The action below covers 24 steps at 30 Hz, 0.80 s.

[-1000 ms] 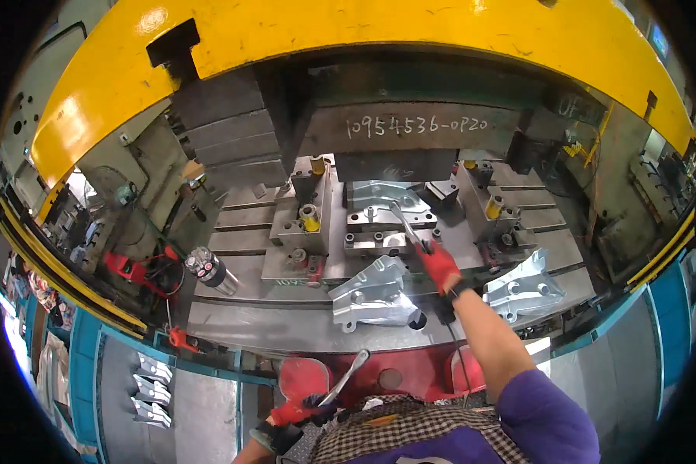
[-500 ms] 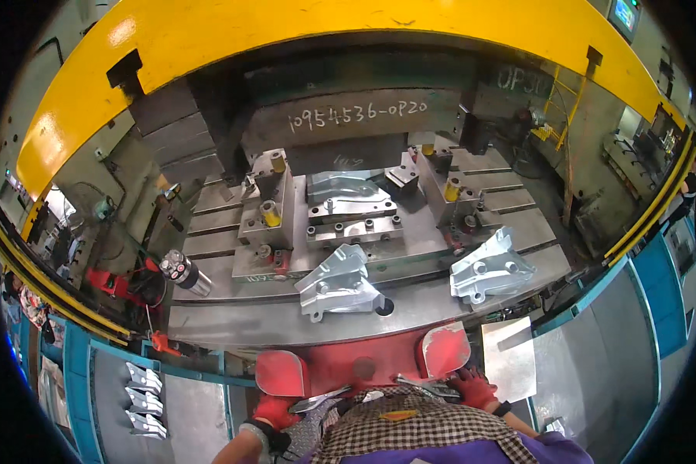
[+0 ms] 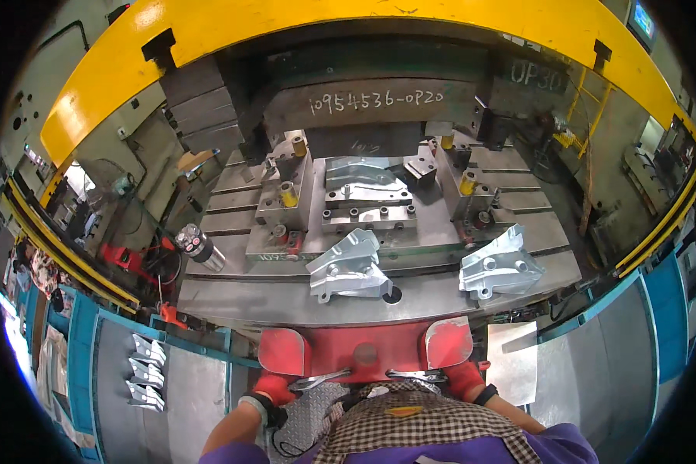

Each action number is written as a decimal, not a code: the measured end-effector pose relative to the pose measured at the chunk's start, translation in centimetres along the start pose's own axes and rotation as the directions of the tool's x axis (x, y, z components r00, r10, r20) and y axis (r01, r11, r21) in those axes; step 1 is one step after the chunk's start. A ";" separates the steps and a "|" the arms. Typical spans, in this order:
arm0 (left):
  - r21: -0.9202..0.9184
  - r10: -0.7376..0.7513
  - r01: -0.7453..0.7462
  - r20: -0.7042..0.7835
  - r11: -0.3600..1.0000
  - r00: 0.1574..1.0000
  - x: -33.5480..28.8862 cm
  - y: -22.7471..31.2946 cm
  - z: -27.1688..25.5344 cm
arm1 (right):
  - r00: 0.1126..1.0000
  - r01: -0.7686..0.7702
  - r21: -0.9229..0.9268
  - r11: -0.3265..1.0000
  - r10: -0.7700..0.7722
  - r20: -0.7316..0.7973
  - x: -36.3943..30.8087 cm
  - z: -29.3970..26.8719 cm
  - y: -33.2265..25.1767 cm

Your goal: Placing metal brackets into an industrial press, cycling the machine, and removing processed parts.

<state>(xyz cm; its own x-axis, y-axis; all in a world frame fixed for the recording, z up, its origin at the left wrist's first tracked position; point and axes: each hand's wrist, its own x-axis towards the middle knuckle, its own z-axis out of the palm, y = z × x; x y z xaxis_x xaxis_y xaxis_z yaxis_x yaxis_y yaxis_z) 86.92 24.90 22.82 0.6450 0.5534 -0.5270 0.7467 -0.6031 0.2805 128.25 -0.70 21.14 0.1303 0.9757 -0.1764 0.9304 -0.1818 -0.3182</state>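
"What have they got on?"
"Red gloves (image 3: 269,387) on the left hand (image 3: 275,390) and right hand (image 3: 464,380), plus a dark wristband (image 3: 486,395) on the right."
"And higher up?"
"Purple sleeves (image 3: 566,442), and a dark-and-pale checked apron (image 3: 363,435) with a yellow-orange patch (image 3: 404,411)."

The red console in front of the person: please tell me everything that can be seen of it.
The red console looks like painted metal, wide, with rounded ends: the left hood mostly red, the right hood partly worn to grey. A round disc sits midway. It stands between the press table and the checked apron. The left hand and right hand are near the hoods, with metal tools along its near edge; contact is unclear.
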 end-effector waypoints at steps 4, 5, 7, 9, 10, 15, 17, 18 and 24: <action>0.127 0.053 -0.041 -0.093 0.991 0.994 -0.2 -0.4 1.0 | 1.000 -0.003 0.042 0.999 0.003 0.009 -0.1 -0.8 -0.4; 0.131 0.101 -0.083 -0.136 0.988 0.986 -0.1 -0.6 1.0 | 1.000 -0.017 0.050 0.999 0.017 0.015 -0.1 -0.6 -0.4; 0.145 0.200 -0.171 -0.221 0.975 0.954 0.0 -0.6 1.0 | 1.000 -0.022 0.057 0.998 0.022 0.002 -0.2 -0.2 -0.1; 0.139 0.206 -0.180 -0.200 0.974 0.958 0.2 -0.1 0.6 | 0.999 0.004 0.059 0.998 -0.002 -0.032 0.0 0.0 0.0; 0.136 0.208 -0.184 -0.189 0.973 0.960 0.2 0.1 0.3 | 0.994 0.049 0.043 0.998 -0.045 -0.101 -0.1 -0.2 -0.1; 0.157 0.260 -0.226 -0.251 0.962 0.933 -0.1 -0.5 0.8 | 0.989 0.051 0.021 0.998 -0.047 -0.141 -0.1 -0.5 -0.7; 0.125 0.265 -0.239 -0.265 0.963 0.927 -0.3 -0.8 1.0 | 0.993 0.055 0.049 0.997 -0.049 -0.105 0.1 -0.6 -0.7; 0.108 0.274 -0.254 -0.275 0.961 0.921 -0.1 -0.4 0.7 | 0.995 0.051 0.062 0.997 -0.045 -0.090 0.1 -0.7 -0.6; -0.133 0.271 -0.303 -0.215 0.944 0.938 -2.0 0.0 0.1 | 0.996 -0.051 0.164 0.985 0.063 -0.070 -1.6 -2.6 -1.5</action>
<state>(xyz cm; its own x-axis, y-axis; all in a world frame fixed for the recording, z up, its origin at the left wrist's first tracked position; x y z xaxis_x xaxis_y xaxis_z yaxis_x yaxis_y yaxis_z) 85.65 23.73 23.77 0.8426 0.4793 -0.2457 0.5307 -0.6607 0.5309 127.53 -1.67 24.29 0.2126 0.9684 -0.1302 0.8539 -0.2489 -0.4571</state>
